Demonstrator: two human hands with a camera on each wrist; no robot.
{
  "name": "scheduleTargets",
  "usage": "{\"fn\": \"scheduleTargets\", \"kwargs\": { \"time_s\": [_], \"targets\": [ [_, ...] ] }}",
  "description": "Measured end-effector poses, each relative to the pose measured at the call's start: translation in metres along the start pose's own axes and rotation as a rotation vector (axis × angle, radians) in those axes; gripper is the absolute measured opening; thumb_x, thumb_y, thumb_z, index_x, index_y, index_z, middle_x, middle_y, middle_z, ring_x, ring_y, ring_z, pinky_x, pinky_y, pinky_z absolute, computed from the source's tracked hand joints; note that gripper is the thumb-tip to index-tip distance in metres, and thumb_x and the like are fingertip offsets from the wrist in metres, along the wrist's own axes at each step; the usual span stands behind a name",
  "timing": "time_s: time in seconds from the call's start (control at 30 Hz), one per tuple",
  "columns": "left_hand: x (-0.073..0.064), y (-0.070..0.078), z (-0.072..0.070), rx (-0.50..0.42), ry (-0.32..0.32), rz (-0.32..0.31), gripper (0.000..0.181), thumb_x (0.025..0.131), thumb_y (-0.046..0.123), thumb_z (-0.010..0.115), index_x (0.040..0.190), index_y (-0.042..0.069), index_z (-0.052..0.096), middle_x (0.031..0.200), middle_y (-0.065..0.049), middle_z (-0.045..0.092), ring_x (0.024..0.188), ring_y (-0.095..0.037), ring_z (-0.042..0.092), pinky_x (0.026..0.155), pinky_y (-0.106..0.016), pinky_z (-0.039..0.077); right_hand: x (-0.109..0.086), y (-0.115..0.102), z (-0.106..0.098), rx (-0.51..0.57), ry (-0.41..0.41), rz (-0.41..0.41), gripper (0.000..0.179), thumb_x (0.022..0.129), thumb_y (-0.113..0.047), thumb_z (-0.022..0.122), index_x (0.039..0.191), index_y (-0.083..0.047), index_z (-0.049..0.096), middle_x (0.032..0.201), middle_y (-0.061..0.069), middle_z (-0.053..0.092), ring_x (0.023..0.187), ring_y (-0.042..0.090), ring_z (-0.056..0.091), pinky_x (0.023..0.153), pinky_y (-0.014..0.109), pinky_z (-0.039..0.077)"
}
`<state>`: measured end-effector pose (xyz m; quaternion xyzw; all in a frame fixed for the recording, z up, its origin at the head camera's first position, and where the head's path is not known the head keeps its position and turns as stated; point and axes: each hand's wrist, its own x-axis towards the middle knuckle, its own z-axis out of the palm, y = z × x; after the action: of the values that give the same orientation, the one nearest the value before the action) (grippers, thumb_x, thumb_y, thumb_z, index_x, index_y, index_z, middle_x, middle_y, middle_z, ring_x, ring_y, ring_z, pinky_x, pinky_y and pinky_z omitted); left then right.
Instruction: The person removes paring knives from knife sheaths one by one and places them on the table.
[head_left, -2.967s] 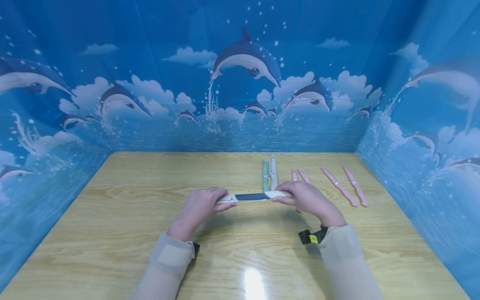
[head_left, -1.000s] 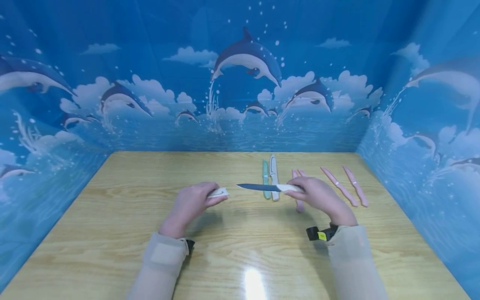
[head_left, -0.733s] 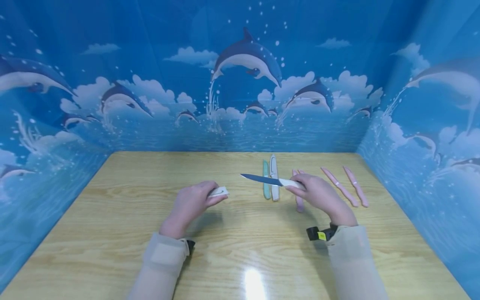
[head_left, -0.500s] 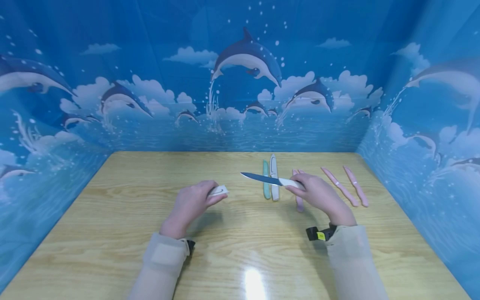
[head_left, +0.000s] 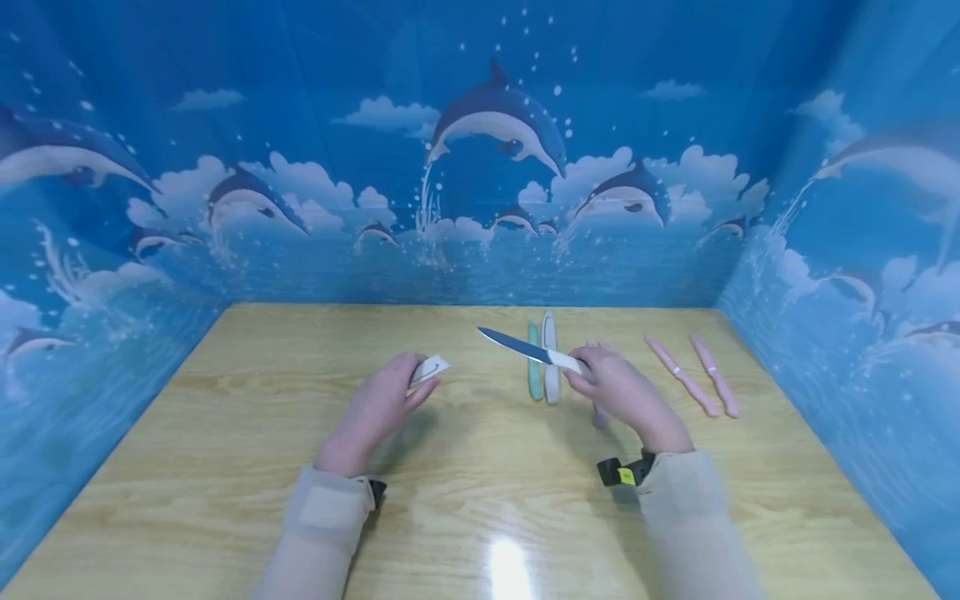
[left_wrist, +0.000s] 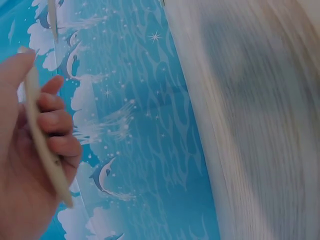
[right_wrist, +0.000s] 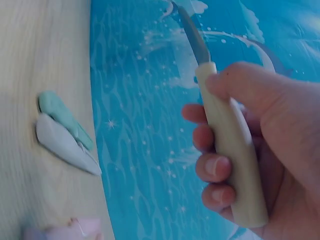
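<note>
My left hand (head_left: 375, 408) grips a white blade sheath (head_left: 429, 369), its end angled up to the right. The left wrist view shows the sheath (left_wrist: 42, 142) edge-on between the thumb and curled fingers. Wrapped around the off-white handle of a kitchen knife (head_left: 513, 343) is my right hand (head_left: 622, 396). The knife's dark blade is bare and points left and slightly away, above the table. In the right wrist view the thumb presses along the knife handle (right_wrist: 232, 150), with the fingers curled beneath. A gap separates the blade tip from the sheath.
Behind the blade lie a green sheathed knife (head_left: 535, 375) and a white sheathed knife (head_left: 552, 385). Two pink knives (head_left: 682, 375) (head_left: 714, 375) lie at the right. More pink handles (head_left: 599, 415) are partly hidden under my right hand. A dolphin-print curtain (head_left: 480, 250) borders the wooden table (head_left: 480, 483).
The blade, earlier partly inside the sheath, has come out and the hands have parted. The blade tip has since swung up and away, and the sheath has tilted up slightly.
</note>
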<state>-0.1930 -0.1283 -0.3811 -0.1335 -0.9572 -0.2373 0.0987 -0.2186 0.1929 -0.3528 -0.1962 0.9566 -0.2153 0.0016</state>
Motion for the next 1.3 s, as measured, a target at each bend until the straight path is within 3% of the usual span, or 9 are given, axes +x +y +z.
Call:
{"fn": "scheduleTargets", "kwargs": {
  "time_s": [0.07,0.1,0.2,0.3,0.33,0.67,0.9,1.1,1.3],
  "targets": [
    [0.000,-0.002,0.000,-0.028,-0.033,-0.025,0.044,0.098,0.030,0.057,0.128,-0.002,0.054,0.118,-0.017,0.062,0.102,-0.030,0.062,0.088,-0.047,0.052,0.003,-0.005,0.004,-0.022,0.011,0.003,0.033,0.098,-0.021,0.055,0.120,0.005,0.059,0.107,0.018,0.067,0.121,0.045,0.052,0.110,0.057,0.033],
    [0.000,-0.003,0.000,-0.045,-0.048,-0.041,0.046,0.099,0.029,0.056,0.131,-0.003,0.051,0.121,-0.019,0.060,0.106,-0.032,0.061,0.091,-0.048,0.051,0.004,-0.008,0.006,-0.022,0.014,0.011,0.035,0.099,-0.021,0.055,0.123,0.004,0.057,0.104,0.017,0.068,0.117,0.044,0.056,0.107,0.056,0.037],
    [0.000,-0.005,0.000,-0.099,-0.082,-0.085,0.049,0.101,0.027,0.052,0.137,-0.005,0.044,0.127,-0.023,0.055,0.116,-0.036,0.057,0.099,-0.051,0.047,0.010,-0.017,0.013,-0.003,0.012,0.028,0.038,0.100,-0.022,0.053,0.128,0.003,0.052,0.082,0.013,0.066,0.074,0.032,0.066,0.077,0.044,0.055],
    [0.002,-0.006,0.000,-0.136,-0.107,-0.134,0.048,0.102,0.027,0.050,0.137,-0.005,0.043,0.127,-0.023,0.055,0.116,-0.036,0.056,0.098,-0.051,0.047,0.017,-0.026,0.022,0.062,-0.012,0.080,0.037,0.101,-0.024,0.052,0.131,-0.001,0.049,0.067,0.007,0.059,0.048,0.017,0.052,0.046,0.028,0.044],
    [0.002,-0.006,0.000,-0.141,-0.114,-0.155,0.048,0.102,0.028,0.050,0.137,-0.004,0.043,0.127,-0.022,0.056,0.115,-0.035,0.057,0.096,-0.051,0.048,0.020,-0.028,0.025,0.072,-0.014,0.094,0.036,0.101,-0.024,0.052,0.129,-0.001,0.049,0.067,0.006,0.058,0.049,0.015,0.051,0.046,0.027,0.044],
    [0.003,-0.022,-0.009,0.019,-0.062,-0.282,0.048,0.098,0.031,0.057,0.129,-0.004,0.045,0.100,-0.024,0.066,0.077,-0.031,0.064,0.060,-0.042,0.050,0.049,-0.057,0.054,0.059,0.021,0.208,0.030,0.100,-0.030,0.052,0.118,-0.006,0.055,0.067,0.004,0.055,0.051,0.016,0.047,0.045,0.027,0.039],
    [0.005,-0.036,-0.019,0.055,-0.099,-0.324,0.045,0.096,0.030,0.060,0.120,-0.007,0.049,0.092,-0.023,0.065,0.072,-0.030,0.062,0.059,-0.044,0.050,0.073,-0.097,0.067,-0.025,-0.001,0.173,0.025,0.099,-0.030,0.056,0.105,-0.005,0.056,0.074,0.008,0.061,0.056,0.020,0.053,0.045,0.030,0.042],
    [0.012,-0.053,-0.025,0.063,-0.089,-0.335,0.043,0.093,0.027,0.063,0.113,-0.011,0.054,0.095,-0.024,0.061,0.075,-0.031,0.060,0.061,-0.041,0.050,0.097,-0.123,0.074,-0.001,-0.080,0.174,0.033,0.098,-0.028,0.058,0.115,0.000,0.057,0.100,0.013,0.061,0.082,0.023,0.060,0.069,0.034,0.054],
    [0.011,-0.070,-0.035,0.113,-0.109,-0.354,0.038,0.092,0.028,0.065,0.094,-0.008,0.056,0.081,-0.020,0.059,0.066,-0.028,0.055,0.055,-0.039,0.045,0.113,-0.135,0.080,-0.090,-0.094,0.189,0.033,0.096,-0.034,0.060,0.109,-0.004,0.065,0.103,0.009,0.065,0.096,0.024,0.059,0.090,0.036,0.048]
  ]
}}
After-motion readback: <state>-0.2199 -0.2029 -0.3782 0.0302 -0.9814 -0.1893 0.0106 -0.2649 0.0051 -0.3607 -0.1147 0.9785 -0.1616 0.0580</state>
